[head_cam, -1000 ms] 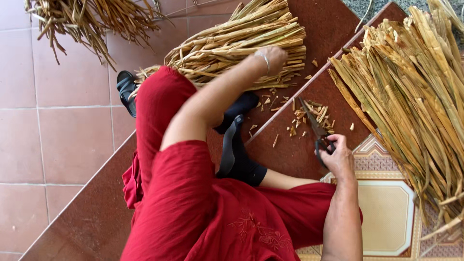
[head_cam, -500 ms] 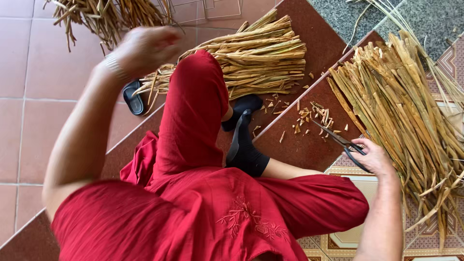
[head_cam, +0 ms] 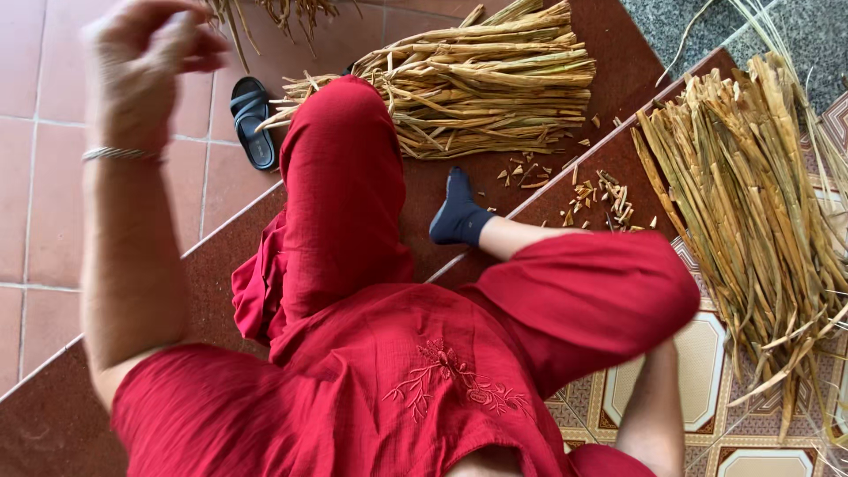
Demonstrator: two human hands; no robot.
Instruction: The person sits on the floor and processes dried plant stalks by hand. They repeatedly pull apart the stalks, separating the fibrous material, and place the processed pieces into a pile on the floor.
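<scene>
My left hand [head_cam: 146,62] is raised high at the upper left, blurred, fingers loosely spread with nothing in them; a thin metal bracelet [head_cam: 119,155] circles the wrist. Only my right forearm [head_cam: 654,406] shows, low at the right; the hand itself is hidden behind my red trouser leg [head_cam: 583,300]. A bundle of dried tan stalks [head_cam: 495,79] lies on the dark red step beyond my knee. A second, longer pile of stalks [head_cam: 751,203] lies at the right. Small cut bits [head_cam: 601,199] are scattered between them, near my foot in a dark sock [head_cam: 459,212].
A dark sandal [head_cam: 252,119] rests on the pink floor tiles at the left of my knee. More dried stalks [head_cam: 274,11] lie at the top edge. Patterned tiles [head_cam: 707,371] cover the landing at the lower right. The step edge [head_cam: 565,181] runs diagonally.
My left hand left the stalk bundle and rose up to the upper left. My right hand, which held scissors by the cut bits, has dropped out of sight behind my leg.
</scene>
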